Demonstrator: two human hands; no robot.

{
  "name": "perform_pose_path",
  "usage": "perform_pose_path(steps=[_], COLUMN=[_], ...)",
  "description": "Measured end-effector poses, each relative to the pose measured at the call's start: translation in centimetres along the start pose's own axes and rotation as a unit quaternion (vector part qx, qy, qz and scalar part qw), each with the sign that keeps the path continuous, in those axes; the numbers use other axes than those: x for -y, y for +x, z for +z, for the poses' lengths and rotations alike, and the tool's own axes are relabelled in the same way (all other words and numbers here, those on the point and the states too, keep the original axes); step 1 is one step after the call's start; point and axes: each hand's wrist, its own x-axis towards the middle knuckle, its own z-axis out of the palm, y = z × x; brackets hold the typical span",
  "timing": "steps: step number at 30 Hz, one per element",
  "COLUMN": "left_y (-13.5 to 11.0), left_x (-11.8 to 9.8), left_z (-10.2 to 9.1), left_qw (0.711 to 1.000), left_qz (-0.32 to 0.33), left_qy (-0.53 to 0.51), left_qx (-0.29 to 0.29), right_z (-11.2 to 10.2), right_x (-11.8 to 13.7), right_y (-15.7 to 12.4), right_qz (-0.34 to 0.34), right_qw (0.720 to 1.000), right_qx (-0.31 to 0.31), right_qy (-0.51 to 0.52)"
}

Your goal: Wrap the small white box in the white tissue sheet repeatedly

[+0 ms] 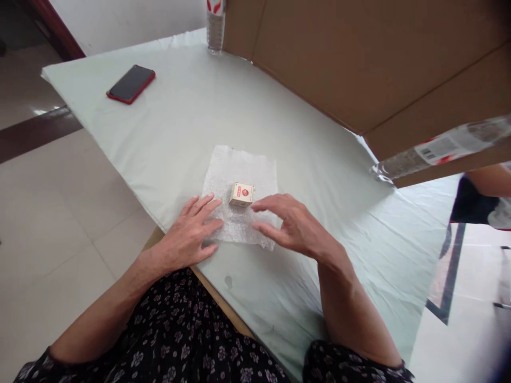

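Note:
A small cream box [241,194] with a red round mark lies on a square sheet of bubble wrap [243,170] on the table. My left hand [191,229] rests flat on the sheet's near left corner, fingers stretched out and empty. My right hand [289,223] hovers over the sheet's near right part, fingers apart and slightly curled, its fingertips just right of the box without holding it.
The table carries a pale green cloth [179,117]. A red-cased phone [131,83] lies at the far left. A large cardboard box [359,58] stands at the back right, with a plastic bottle [215,26] beside it and another bottle [439,149] lying near it. Another person's arm [489,181] shows at right.

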Motion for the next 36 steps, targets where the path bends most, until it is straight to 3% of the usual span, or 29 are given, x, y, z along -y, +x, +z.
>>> perform_pose_path(steps=[3,6,10,14,19,26,36], left_y=[0.5,1.1,2.2,4.1,6.2,7.4,9.0], left_x=[-0.1,-0.3,-0.6,-0.4,0.4,1.0,1.0], left_z=[0.4,0.7,0.6,0.1,-0.8,-0.8,1.1], left_qw=[1.000,0.998,0.987,0.974,0.967,0.966,0.889], left_qz=[0.015,0.012,-0.016,-0.048,-0.100,-0.141,-0.230], left_qy=[0.021,0.012,-0.050,-0.104,-0.159,-0.176,-0.364], left_qx=[-0.017,-0.064,-0.150,-0.197,-0.171,-0.123,-0.154], right_z=[0.3,1.3,2.5,3.1,2.7,2.5,3.8], right_x=[1.8,3.1,3.3,2.1,0.3,-1.3,-3.2], right_y=[-0.6,-1.0,-1.2,-0.7,0.9,2.9,3.8], right_qz=[-0.040,-0.030,-0.004,0.026,0.066,0.105,0.177], right_qw=[0.994,0.987,0.984,0.983,0.987,0.985,0.949], right_qx=[0.095,0.114,0.078,-0.011,-0.104,-0.129,-0.142], right_qy=[-0.043,-0.105,-0.162,-0.180,-0.100,0.036,0.218])
